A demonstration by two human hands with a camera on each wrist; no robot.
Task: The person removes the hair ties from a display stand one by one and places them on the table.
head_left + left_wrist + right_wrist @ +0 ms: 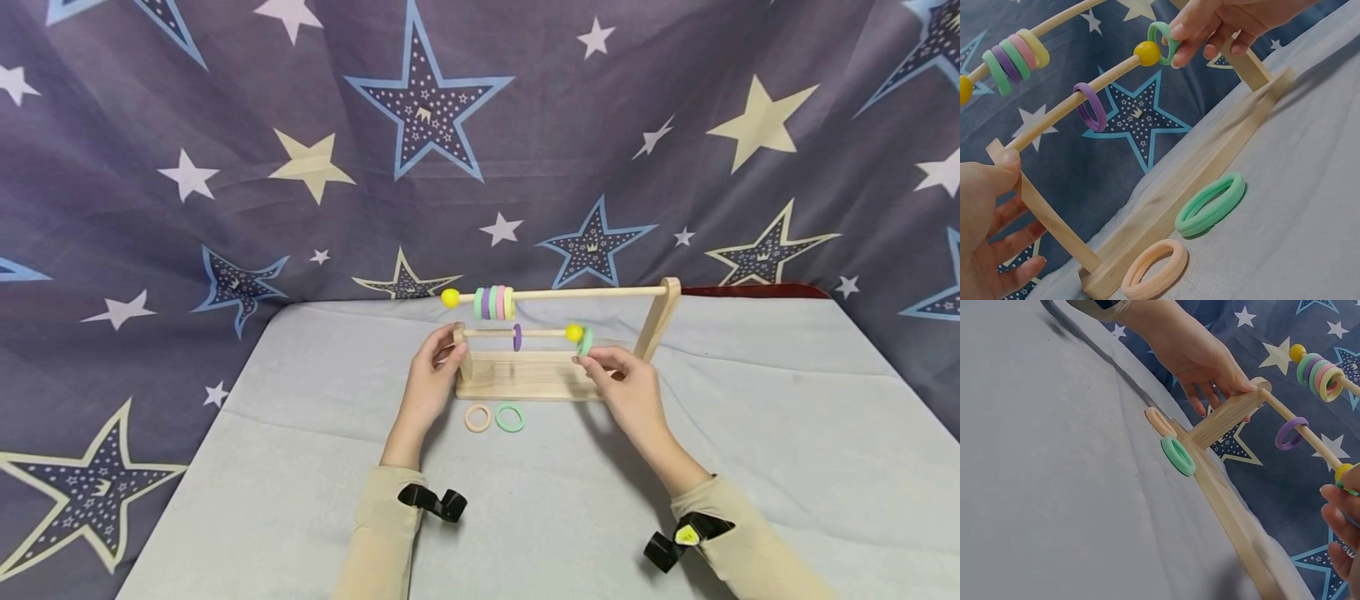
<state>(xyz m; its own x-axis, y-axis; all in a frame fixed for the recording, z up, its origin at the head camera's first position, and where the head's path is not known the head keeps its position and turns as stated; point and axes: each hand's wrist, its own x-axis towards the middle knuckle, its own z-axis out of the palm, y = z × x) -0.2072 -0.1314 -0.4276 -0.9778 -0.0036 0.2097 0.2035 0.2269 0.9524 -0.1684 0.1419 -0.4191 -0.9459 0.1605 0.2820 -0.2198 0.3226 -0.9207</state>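
Note:
A wooden rack (525, 379) with two rods stands on the table. My left hand (432, 372) holds the top of its short left post (1054, 219), thumb on the near side and the other fingers behind. With thumb and fingertips, my right hand (630, 385) pinches a green hair tie (1163, 42) at the yellow ball (1147, 53) on the lower rod's free end. Partway along that rod hangs a purple hair tie (1090, 107). Several hair ties in green, purple, pink and yellow (495, 303) hang together near the upper rod's yellow ball (450, 298).
In front of the rack base, a peach hair tie (477, 418) and another green hair tie (510, 417) lie side by side on the grey cloth (300, 500). The tall post (658, 317) rises at the right. A star-patterned curtain (480, 208) hangs behind the table.

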